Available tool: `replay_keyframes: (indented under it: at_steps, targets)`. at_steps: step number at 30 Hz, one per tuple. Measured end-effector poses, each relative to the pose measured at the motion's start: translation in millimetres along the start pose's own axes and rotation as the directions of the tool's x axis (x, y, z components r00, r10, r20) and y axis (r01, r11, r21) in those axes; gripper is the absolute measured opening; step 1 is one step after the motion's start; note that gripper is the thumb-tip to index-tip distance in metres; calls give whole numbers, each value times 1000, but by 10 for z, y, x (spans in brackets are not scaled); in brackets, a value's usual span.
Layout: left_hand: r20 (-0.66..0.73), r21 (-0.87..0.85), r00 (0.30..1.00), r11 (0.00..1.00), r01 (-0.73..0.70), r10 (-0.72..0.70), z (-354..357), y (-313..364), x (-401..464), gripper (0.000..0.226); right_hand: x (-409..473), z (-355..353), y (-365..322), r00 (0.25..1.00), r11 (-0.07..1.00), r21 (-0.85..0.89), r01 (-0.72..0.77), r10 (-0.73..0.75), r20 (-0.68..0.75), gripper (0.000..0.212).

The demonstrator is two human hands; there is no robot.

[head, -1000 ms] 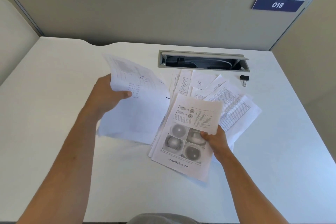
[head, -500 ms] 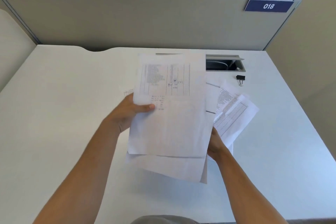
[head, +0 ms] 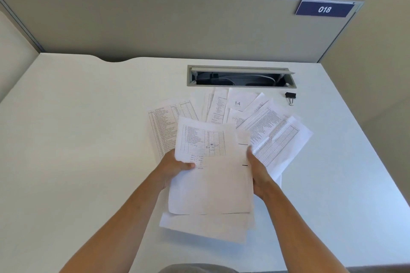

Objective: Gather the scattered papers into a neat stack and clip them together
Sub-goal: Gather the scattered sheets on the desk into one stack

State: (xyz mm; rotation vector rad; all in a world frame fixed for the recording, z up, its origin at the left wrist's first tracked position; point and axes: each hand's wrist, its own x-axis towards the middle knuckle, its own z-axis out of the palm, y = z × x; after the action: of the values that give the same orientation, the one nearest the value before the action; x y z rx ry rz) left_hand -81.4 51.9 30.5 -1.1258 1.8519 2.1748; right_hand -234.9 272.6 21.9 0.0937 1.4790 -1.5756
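Note:
A small stack of white sheets (head: 210,184) lies in front of me, its top sheet printed with a table. My left hand (head: 175,167) grips its left edge, thumb on top. My right hand (head: 257,170) holds the right edge, fingers hidden under the paper. Several more printed sheets (head: 273,131) fan out on the white desk (head: 77,139) behind and to the right, one marked "14". Another table sheet (head: 166,122) lies flat to the left of the fan. A black binder clip (head: 290,97) sits on the desk at the far right, apart from both hands.
An open cable slot (head: 240,77) is cut into the desk just behind the papers. A grey partition (head: 177,22) with a blue "018" label (head: 324,9) closes off the back. The desk's right edge runs near the clip.
My left hand carried its sheet from the left over onto the pictured sheets held by my right hand and lowered it. The sheets now lie together between both hands.

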Motion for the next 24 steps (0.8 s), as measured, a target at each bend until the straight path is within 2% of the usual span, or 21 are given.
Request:
replay_keyframes:
  at_steps: [1, 2, 6, 8, 12, 15, 17, 19, 21, 24]
  targets:
    - [-10, 14, 1000, 1000, -8, 8, 10, -18, 11, 64, -4, 25, -1, 999, 997, -59, 42, -42, 13, 41]
    - [-19, 32, 1000, 999, -19, 19, 15, -22, 12, 64, -1, 37, 4, 996, 988, -120, 93, -92, 12, 36]
    - [-3, 88, 996, 992, -94, 95, 41, 78, -56, 49, -24, 42, -57, 978, 950, -231, 211, -206, 45, 46]
    - [-7, 73, 991, 988, -134, 134, 4, 136, -83, 49, -70, 60, -164, 957, 914, -284, 289, -274, 91, 48]
    - [-44, -46, 968, 967, -250, 248, -84, 270, -135, 73, -241, 175, -509, 903, 831, -353, 429, -397, 164, 47]
    - [-4, -225, 940, 915, -334, 342, -73, 391, -199, 81, -387, 254, -776, 859, 796, -325, 511, -456, 232, 40]
    - [-9, -284, 918, 879, -383, 397, -49, 526, -274, 83, -459, 303, -914, 833, 767, -328, 552, -490, 256, 35]
    - [-73, -261, 887, 849, -459, 457, -23, 695, -359, 72, -483, 334, -1004, 807, 734, -336, 591, -532, 258, 31]
    - [-176, -158, 837, 824, -544, 519, 1, 885, -449, 55, -492, 352, -1071, 777, 699, -342, 629, -586, 230, 28]
    - [-287, -31, 739, 765, -643, 609, 30, 1075, -533, 49, -493, 347, -1120, 713, 642, -329, 693, -679, 175, 24]
